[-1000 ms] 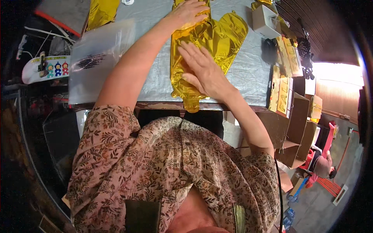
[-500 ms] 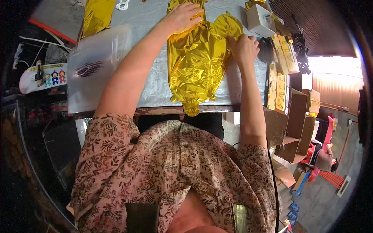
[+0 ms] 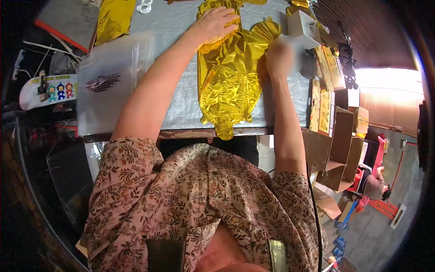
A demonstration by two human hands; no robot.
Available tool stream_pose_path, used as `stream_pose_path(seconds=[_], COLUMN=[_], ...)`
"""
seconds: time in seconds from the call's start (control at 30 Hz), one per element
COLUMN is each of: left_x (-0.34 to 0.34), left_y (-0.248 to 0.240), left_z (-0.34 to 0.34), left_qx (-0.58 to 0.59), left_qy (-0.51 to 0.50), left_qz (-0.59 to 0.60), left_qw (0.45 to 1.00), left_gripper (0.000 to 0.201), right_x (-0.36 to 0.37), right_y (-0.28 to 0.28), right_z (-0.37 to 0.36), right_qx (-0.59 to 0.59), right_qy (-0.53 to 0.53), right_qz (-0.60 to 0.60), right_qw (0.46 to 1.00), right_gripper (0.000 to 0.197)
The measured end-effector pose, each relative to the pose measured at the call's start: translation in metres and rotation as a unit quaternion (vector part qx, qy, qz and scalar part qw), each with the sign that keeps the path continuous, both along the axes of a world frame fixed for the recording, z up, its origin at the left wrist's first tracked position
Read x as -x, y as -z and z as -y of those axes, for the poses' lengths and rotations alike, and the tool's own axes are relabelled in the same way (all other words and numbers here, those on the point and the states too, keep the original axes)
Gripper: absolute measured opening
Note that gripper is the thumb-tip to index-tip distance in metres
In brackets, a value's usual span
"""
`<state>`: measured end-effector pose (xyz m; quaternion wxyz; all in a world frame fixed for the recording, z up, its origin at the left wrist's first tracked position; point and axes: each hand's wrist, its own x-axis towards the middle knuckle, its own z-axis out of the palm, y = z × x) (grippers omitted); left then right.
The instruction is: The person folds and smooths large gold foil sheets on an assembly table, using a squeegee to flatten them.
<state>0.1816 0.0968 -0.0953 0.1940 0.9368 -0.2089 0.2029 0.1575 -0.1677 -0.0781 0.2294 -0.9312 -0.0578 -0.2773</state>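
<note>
A shiny gold foil balloon, flat and uninflated, lies lengthwise on the grey-covered table. Its narrow lower tip hangs over the near edge. My left hand rests on the balloon's upper part with fingers stretched out and lying on the foil. Beside a rounded lobe on the balloon's right edge is my right hand. Its fingers are smeared, so whether they grip the foil cannot be made out. Creases run across the foil between the two hands.
A stack of clear plastic bags lies on the left, below another gold foil piece. White rings sit at the far side. A white box and yellow printed packages line the right. Cardboard boxes and a person are farther right.
My right hand has shifted slightly along the balloon's right edge and its fingers are now blurred. The rounded lobe looks more creased. My left hand stays on the foil.
</note>
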Motion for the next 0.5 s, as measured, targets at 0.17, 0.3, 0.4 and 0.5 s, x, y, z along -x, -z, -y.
stream_pose_path(seconds=[0.17,0.3,0.4,0.5], left_x=[-0.001,-0.003,-0.004,-0.003], left_y=[0.003,0.006,0.006,0.007], left_z=[-0.001,-0.002,-0.001,0.000], left_qx=[0.005,-0.004,-0.005,-0.002], left_qy=[-0.002,0.004,0.007,0.006], left_qz=[0.013,0.033,0.039,0.030], left_qw=[1.000,0.999,0.999,1.000], left_gripper=[0.048,0.048,0.048,0.048], right_x=[0.006,-0.012,-0.021,-0.019], right_y=[-0.028,-0.036,-0.027,-0.021], right_z=[-0.011,-0.009,-0.010,-0.004], right_qx=[-0.056,-0.103,-0.449,-0.263], right_qy=[-0.011,-0.041,-0.126,-0.097], right_qz=[-0.040,-0.086,-0.134,-0.110], right_qw=[0.998,0.990,0.874,0.953], right_gripper=[0.023,0.030,0.059,0.063])
